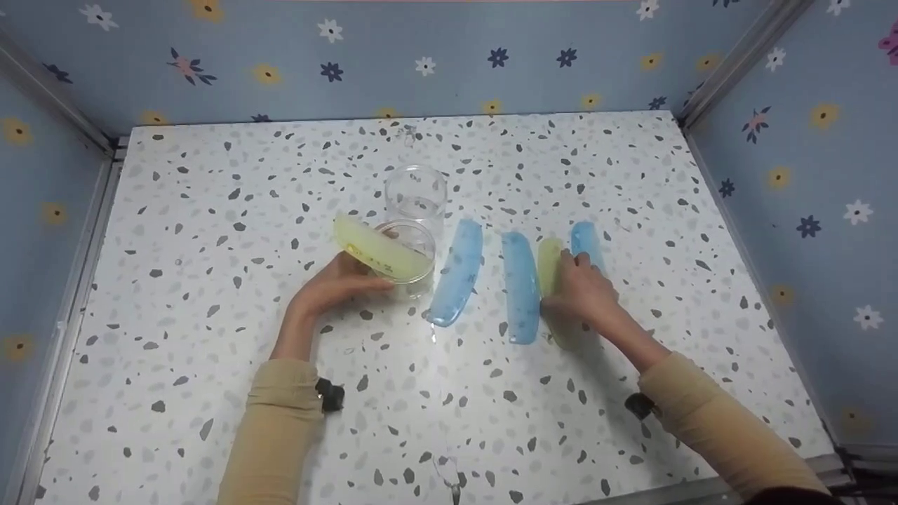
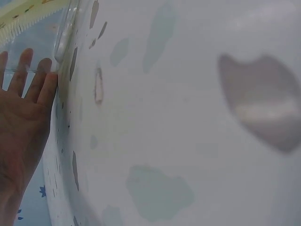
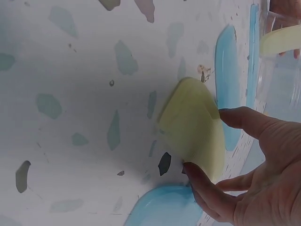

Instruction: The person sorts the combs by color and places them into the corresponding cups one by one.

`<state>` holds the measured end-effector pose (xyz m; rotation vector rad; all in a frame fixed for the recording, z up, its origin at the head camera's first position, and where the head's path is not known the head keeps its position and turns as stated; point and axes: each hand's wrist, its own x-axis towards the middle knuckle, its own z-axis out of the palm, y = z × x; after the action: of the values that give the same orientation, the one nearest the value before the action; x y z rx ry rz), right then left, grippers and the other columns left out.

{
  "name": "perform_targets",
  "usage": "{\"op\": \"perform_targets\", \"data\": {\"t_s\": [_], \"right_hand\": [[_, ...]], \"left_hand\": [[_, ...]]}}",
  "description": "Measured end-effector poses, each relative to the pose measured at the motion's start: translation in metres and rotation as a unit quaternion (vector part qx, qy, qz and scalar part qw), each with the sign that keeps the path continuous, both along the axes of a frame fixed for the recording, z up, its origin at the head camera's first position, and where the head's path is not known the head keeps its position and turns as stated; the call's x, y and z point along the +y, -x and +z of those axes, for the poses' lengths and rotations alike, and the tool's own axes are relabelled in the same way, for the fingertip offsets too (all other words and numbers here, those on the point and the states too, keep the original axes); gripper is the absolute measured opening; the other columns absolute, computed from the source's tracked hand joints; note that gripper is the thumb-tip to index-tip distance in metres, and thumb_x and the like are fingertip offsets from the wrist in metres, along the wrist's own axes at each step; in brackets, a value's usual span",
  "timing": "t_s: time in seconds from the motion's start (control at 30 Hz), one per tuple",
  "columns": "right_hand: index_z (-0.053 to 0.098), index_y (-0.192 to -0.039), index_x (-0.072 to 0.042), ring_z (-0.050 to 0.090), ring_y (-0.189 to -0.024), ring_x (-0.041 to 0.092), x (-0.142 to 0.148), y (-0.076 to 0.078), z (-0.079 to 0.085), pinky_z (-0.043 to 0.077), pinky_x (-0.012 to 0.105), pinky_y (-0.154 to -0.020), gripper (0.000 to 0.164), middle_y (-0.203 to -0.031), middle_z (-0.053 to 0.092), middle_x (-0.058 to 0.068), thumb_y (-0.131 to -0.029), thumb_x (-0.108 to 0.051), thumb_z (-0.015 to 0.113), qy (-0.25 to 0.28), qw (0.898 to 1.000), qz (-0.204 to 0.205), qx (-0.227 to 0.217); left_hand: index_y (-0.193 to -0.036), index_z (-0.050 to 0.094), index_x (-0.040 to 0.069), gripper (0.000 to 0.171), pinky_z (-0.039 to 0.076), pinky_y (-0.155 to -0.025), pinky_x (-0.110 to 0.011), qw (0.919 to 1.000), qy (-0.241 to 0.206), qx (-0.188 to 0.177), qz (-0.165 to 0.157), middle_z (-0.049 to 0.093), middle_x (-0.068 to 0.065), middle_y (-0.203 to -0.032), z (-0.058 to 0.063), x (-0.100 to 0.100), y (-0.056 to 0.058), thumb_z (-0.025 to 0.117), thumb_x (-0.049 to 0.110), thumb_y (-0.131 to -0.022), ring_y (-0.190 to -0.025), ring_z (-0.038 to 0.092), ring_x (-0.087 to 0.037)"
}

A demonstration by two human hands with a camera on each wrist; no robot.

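My left hand grips a clear plastic jar from its left side, thumb in front. A yellow comb leans across the mouth of that jar; its teeth show in the left wrist view. On the right, my right hand pinches a second yellow comb between thumb and fingers, and covers part of it. That comb lies on or just above the table; I cannot tell which. Blue combs flank it, one to its left and one to its right, the latter partly behind the hand.
Another blue comb lies just right of the jar. Behind the jar is a clear round container or lid. The speckled white table is bounded by flowered blue panels at the back and sides.
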<state>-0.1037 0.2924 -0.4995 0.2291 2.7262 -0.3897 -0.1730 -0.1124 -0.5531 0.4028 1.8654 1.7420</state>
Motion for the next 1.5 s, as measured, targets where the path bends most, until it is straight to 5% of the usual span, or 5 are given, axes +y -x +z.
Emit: {"op": "perform_targets", "data": {"t_s": [0.23, 0.47, 0.93, 1.23, 1.5], "right_hand": [[0.023, -0.159, 0.002, 0.06, -0.096, 0.039, 0.002, -0.003, 0.0, 0.055, 0.038, -0.06, 0.105, -0.13, 0.045, 0.027, -0.079, -0.036, 0.08, 0.004, 0.999, -0.019, -0.027], [0.025, -0.157, 0.005, 0.06, -0.092, 0.039, 0.003, -0.004, -0.001, 0.055, 0.036, -0.057, 0.106, -0.128, 0.045, 0.027, -0.077, -0.036, 0.081, -0.001, 0.999, -0.017, -0.038], [0.04, -0.144, 0.007, 0.057, -0.091, 0.033, 0.005, -0.001, 0.004, 0.053, 0.038, -0.071, 0.093, -0.117, 0.047, 0.022, -0.072, -0.035, 0.08, 0.01, 1.0, -0.002, -0.019], [0.019, -0.16, 0.006, 0.057, -0.118, 0.046, 0.006, 0.005, 0.026, 0.054, 0.061, -0.102, 0.112, -0.142, 0.041, 0.034, -0.079, -0.034, 0.084, 0.063, 0.998, 0.01, 0.009], [0.022, -0.161, 0.003, 0.054, -0.117, 0.042, -0.004, 0.015, 0.035, 0.052, 0.059, -0.104, 0.109, -0.149, 0.037, 0.03, -0.076, -0.027, 0.085, 0.074, 0.996, 0.009, 0.039]], "left_hand": [[-0.161, 0.029, 0.034, 0.098, 0.014, -0.133, -0.051, 0.9998, 0.007, -0.02, 0.005, 0.045, 0.005, -0.162, -0.004, 0.003, -0.003, 0.084, 0.011, -0.083, -0.153, 0.037, -0.021], [-0.162, 0.028, 0.035, 0.099, 0.013, -0.133, -0.052, 0.9996, 0.016, -0.023, 0.003, 0.044, 0.006, -0.162, -0.005, 0.004, -0.004, 0.085, 0.015, -0.083, -0.153, 0.036, -0.021], [-0.16, 0.032, 0.029, 0.097, 0.018, -0.133, -0.048, 0.9992, 0.032, -0.024, 0.008, 0.053, 0.003, -0.155, 0.0, 0.002, -0.003, 0.086, 0.016, -0.081, -0.149, 0.042, -0.02], [-0.16, 0.033, 0.028, 0.096, 0.017, -0.133, -0.049, 0.9986, 0.033, -0.038, 0.014, 0.057, 0.001, -0.152, 0.0, 0.0, -0.002, 0.087, 0.016, -0.081, -0.148, 0.043, -0.021], [-0.16, 0.032, 0.028, 0.097, 0.018, -0.133, -0.049, 0.9985, 0.038, -0.035, 0.018, 0.055, 0.002, -0.154, 0.001, -0.002, -0.002, 0.087, 0.017, -0.081, -0.147, 0.044, -0.021]]}}
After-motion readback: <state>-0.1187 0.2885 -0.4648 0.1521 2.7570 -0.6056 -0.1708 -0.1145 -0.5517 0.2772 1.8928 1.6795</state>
